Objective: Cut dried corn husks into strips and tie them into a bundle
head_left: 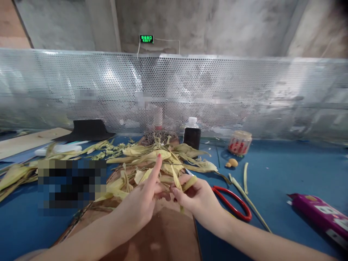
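My right hand (197, 197) pinches a folded pale-green strip of dried corn husk (178, 182) between thumb and fingers. My left hand (148, 195) meets it at the fingertips, with one digit pointing straight up and the other fingers curled in at the strip's lower end; exactly how they grip is partly hidden. Behind both hands lies a pile of dried corn husks (152, 157). Under my hands is a brown board (168, 232). Close to my right wrist lie red-handled scissors (236, 206), their blades mostly covered.
A dark-labelled bottle (192, 134), a glass jar (239, 143) and small tan balls (232, 163) stand towards the back. Stalks (251, 203) and a purple packet (322, 215) lie to the right on the blue table (288, 170). A perforated metal screen (174, 83) closes off the far side.
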A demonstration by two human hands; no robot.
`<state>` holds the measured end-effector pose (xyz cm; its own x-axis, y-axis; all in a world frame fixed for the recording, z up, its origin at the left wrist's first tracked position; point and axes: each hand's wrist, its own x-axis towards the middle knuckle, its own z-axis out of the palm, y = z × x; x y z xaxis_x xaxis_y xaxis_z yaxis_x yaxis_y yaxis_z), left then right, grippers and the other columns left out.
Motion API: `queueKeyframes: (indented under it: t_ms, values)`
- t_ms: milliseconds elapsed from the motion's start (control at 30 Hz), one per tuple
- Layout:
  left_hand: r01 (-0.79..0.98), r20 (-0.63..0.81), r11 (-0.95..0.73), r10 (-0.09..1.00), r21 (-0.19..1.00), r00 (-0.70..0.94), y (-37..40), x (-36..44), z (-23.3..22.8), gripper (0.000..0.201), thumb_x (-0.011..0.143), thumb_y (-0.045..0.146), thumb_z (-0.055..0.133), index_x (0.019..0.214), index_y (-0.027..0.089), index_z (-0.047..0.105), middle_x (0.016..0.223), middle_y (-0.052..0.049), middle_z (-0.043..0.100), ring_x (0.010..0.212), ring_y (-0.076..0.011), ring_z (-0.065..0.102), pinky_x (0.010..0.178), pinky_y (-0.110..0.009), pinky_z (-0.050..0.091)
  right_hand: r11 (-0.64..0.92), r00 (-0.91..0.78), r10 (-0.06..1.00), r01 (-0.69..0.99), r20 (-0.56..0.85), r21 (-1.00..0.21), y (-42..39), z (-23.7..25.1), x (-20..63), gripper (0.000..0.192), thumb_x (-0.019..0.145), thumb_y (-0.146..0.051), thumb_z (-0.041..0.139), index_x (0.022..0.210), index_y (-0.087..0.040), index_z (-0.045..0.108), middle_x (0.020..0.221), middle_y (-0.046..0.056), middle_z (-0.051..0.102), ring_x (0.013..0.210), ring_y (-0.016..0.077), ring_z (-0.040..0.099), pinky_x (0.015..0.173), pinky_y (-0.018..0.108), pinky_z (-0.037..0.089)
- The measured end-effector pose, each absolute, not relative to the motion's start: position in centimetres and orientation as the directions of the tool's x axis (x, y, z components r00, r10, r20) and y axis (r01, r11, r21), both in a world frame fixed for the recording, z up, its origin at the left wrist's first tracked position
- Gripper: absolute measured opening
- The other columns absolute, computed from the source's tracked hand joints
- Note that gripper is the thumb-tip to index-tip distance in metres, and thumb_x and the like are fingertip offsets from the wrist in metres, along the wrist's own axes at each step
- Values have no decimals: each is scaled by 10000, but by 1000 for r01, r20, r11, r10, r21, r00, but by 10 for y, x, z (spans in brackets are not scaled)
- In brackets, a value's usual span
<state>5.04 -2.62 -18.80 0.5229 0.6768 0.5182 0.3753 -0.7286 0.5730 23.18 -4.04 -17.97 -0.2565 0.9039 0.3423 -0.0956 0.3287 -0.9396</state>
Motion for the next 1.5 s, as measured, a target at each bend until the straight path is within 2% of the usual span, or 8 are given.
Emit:
queueKeyframes:
  t_ms: [67, 200, 333, 467, 667, 967, 1200, 1500]
  values:
    - [295, 472, -670, 710, 681, 522, -29, 52, -183, 732, 886, 124, 411, 1479, 216, -8, 916, -63, 698, 840, -162, 649, 816, -344, 524, 307, -308, 892, -130, 332, -943, -39, -181, 232, 189, 781, -368, 637, 870, -201, 625, 731, 6, 642, 696, 145, 609, 702, 295, 521]
    - [220, 292, -430, 834, 876, 468, -36, 54, -168, 514, 890, 286, 505, 1370, 212, 336, 938, -73, 690, 876, -196, 660, 778, -340, 533, 230, -386, 876, -192, 289, -954, -36, -186, 231, 453, 787, -308, 637, 1222, -249, 528, 998, 26, 664, 859, 156, 636, 825, 331, 514]
    - [160, 218, -303, 889, 940, 402, -39, 58, -161, 458, 883, 355, 516, 1303, 206, 409, 795, -26, 683, 771, -179, 669, 691, -300, 538, 211, -408, 862, -249, 300, -945, -37, -190, 228, 659, 775, -264, 646, 1368, -311, 364, 1166, 23, 613, 958, 150, 622, 888, 347, 497]
    - [182, 179, -271, 896, 945, 406, -40, 62, -163, 283, 859, 370, 546, 1074, 187, 537, 835, -32, 682, 761, -178, 663, 663, -291, 539, 257, -400, 856, -222, 328, -941, -41, -190, 227, 514, 779, -293, 646, 1260, -283, 464, 1133, 39, 620, 929, 164, 635, 840, 340, 523]
    - [182, 213, -319, 873, 930, 439, -42, 61, -164, 163, 877, 350, 521, 917, 192, 507, 855, -28, 659, 765, -161, 643, 651, -273, 523, 223, -431, 853, -208, 293, -953, -43, -191, 227, 399, 765, -340, 672, 1114, -248, 504, 951, 16, 633, 840, 157, 641, 803, 323, 526]
    - [93, 231, -299, 869, 950, 437, -43, 61, -168, 139, 917, 339, 450, 855, 216, 430, 703, 38, 571, 622, -118, 598, 588, -246, 503, 134, -338, 913, -276, 227, -952, -46, -189, 220, 359, 706, -397, 723, 904, -238, 468, 657, -62, 543, 593, 113, 582, 602, 253, 492]
    - [315, 320, -454, 861, 833, 395, -40, 59, -168, 143, 898, 323, 477, 827, 200, 465, 699, 34, 529, 620, -106, 517, 546, -204, 421, 122, -336, 918, -264, 210, -957, -50, -193, 215, 342, 694, -390, 735, 897, -213, 523, 741, -26, 550, 648, 105, 524, 597, 227, 460]
    - [302, 327, -479, 838, 824, 436, -44, 56, -167, 182, 935, 335, 403, 807, 213, 446, 624, 45, 515, 549, -104, 477, 510, -210, 378, 165, -331, 919, -174, 216, -971, -50, -196, 218, 290, 760, -410, 671, 778, -173, 506, 609, -57, 460, 527, 61, 417, 475, 180, 382]
